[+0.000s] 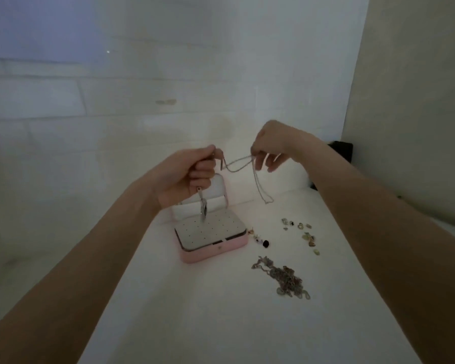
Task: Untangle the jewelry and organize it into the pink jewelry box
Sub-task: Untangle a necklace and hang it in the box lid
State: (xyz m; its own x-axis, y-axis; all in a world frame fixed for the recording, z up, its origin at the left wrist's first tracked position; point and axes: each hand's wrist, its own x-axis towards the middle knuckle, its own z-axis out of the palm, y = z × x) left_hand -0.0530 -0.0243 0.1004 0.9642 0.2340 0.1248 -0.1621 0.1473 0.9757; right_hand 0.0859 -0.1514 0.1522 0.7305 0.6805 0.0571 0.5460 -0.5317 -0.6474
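Holding one chain [243, 164], two hands [184, 177]

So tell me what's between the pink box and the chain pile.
Head view: mostly bare white table; the box and pile lie apart.

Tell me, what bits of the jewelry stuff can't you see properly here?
Head view only:
- Chain: how it is knotted is too thin and blurred.
- Left hand: its curled fingers hide what they grip.
- Pink jewelry box: the holed pad covers its compartments.
- Small pieces: too tiny to name.
- Tangled pile: strands uncountable.
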